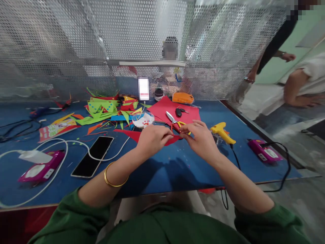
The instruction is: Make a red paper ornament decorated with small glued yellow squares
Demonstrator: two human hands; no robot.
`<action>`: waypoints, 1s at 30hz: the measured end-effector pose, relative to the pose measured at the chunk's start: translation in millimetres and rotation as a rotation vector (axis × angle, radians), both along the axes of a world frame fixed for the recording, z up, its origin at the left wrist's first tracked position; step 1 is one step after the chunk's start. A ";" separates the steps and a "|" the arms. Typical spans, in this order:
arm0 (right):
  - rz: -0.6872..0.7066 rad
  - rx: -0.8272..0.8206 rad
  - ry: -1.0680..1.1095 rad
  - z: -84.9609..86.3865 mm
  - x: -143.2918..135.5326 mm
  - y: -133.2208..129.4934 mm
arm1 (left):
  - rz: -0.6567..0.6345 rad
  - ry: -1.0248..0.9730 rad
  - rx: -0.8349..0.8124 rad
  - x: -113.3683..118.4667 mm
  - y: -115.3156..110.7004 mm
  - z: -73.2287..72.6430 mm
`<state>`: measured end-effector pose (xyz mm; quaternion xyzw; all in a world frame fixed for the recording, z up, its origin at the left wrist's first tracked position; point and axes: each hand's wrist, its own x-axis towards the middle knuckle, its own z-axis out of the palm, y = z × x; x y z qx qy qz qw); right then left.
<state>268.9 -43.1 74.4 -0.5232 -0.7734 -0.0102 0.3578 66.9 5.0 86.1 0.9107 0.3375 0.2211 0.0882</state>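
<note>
A cut piece of red paper (132, 135) stretches over the blue table below my fingers. My left hand (153, 139) pinches it near the middle, thumb and forefinger pressed together. At its right end, my right hand (200, 139) has its fingertips closed on the paper; a small dark spot there is too small to name. Scissors (171, 117) with yellow handles lie just beyond, partly behind my right fingers. They rest on a larger red sheet (162, 107) with a black key fob (178, 112). A clear round dish (143, 120) with small coloured bits stands behind my left hand.
A yellow glue gun (223, 133) lies right, near a purple power box (264, 150). Left are a phone (92, 156), a white cable (66, 144) and another purple box (42, 166). Green paper glasses (103, 106) and scraps lie behind. A perforated screen (142, 37) borders the table.
</note>
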 end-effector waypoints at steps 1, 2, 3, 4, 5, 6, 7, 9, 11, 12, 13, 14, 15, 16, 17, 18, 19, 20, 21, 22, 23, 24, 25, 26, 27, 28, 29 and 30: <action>0.000 -0.019 0.000 -1.0 0.4 -2.0 | -0.002 0.014 -0.014 -1.0 0.0 0.1; 0.001 -0.030 0.000 -1.8 0.6 -4.1 | -0.008 0.031 -0.023 -1.6 -0.2 0.0; -0.002 -0.029 0.001 -2.3 0.6 -6.0 | -0.013 0.048 -0.026 -1.9 -0.5 -0.3; -0.010 -0.018 0.003 -2.6 0.1 -7.8 | -0.018 0.064 -0.026 -1.7 -0.9 -0.7; -0.019 -0.004 0.003 -2.9 -0.7 -9.2 | -0.017 0.077 -0.020 -1.1 -1.5 -1.0; -0.022 0.006 -0.001 -3.2 -1.8 -10.3 | -0.014 0.087 -0.014 -0.3 -2.2 -1.2; -0.019 0.009 -0.009 -3.8 -3.2 -11.1 | -0.012 0.092 -0.007 0.6 -2.9 -1.3; 0.009 -0.007 -0.040 -6.0 -5.7 -11.7 | -0.012 0.102 -0.002 2.1 -4.1 -0.7; 0.034 -0.028 -0.067 -9.0 -6.2 -11.5 | -0.023 0.110 -0.019 2.0 -4.2 0.8; 0.035 -0.030 -0.071 -10.5 -5.3 -11.4 | -0.024 0.113 -0.034 1.0 -3.6 1.8; 0.027 -0.028 -0.070 -11.9 -3.7 -11.4 | -0.016 0.114 -0.047 -0.5 -2.4 2.8; 0.015 -0.026 -0.065 -13.0 -1.4 -11.3 | -0.001 0.114 -0.059 -2.4 -0.8 3.7; 0.003 -0.025 -0.059 -13.8 1.1 -11.3 | 0.018 0.114 -0.070 -4.6 1.1 4.5; -0.006 -0.029 -0.055 -14.4 3.7 -11.2 | 0.037 0.117 -0.082 -6.6 3.2 5.1; -0.010 -0.038 -0.054 -14.7 6.1 -11.0 | 0.052 0.121 -0.098 -8.4 5.4 5.5; -0.009 -0.051 -0.057 -14.8 8.1 -10.7 | 0.061 0.122 -0.118 -9.7 7.3 5.5; -0.006 -0.062 -0.064 -14.9 9.5 -10.2 | 0.064 0.119 -0.140 -10.3 8.8 5.3; -0.006 -0.072 -0.075 -15.2 10.6 -9.6 | 0.064 0.111 -0.160 -10.2 9.9 4.9; -0.009 -0.079 -0.090 -15.6 11.3 -8.8 | 0.064 0.099 -0.178 -9.7 10.6 4.3; -0.012 -0.087 -0.108 -16.3 11.7 -7.8 | 0.063 0.084 -0.196 -8.7 11.1 3.6; -0.014 -0.099 -0.129 -17.2 12.0 -6.6 | 0.058 0.070 -0.214 -7.6 11.4 2.8; -0.015 -0.114 -0.149 -18.4 12.3 -5.5 | 0.049 0.059 -0.235 -6.5 11.6 1.9; -0.014 -0.131 -0.166 -19.6 12.7 -4.4 | 0.039 0.049 -0.256 -5.5 12.0 1.1; -0.011 -0.147 -0.179 -20.8 13.1 -3.5 | 0.029 0.043 -0.275 -4.7 12.6 0.2; -0.008 -0.160 -0.187 -21.9 13.7 -2.8 | 0.019 0.042 -0.291 -4.2 13.4 -0.6; -0.004 -0.168 -0.191 -22.9 14.4 -2.3 | 0.012 0.045 -0.302 -3.9 14.5 -1.3; -0.001 -0.172 -0.192 -23.8 15.2 -1.9 | 0.009 0.048 -0.309 -3.9 15.7 -1.9; 0.001 -0.173 -0.192 -24.6 16.3 -1.6 | 0.011 0.050 -0.314 -4.0 17.1 -2.4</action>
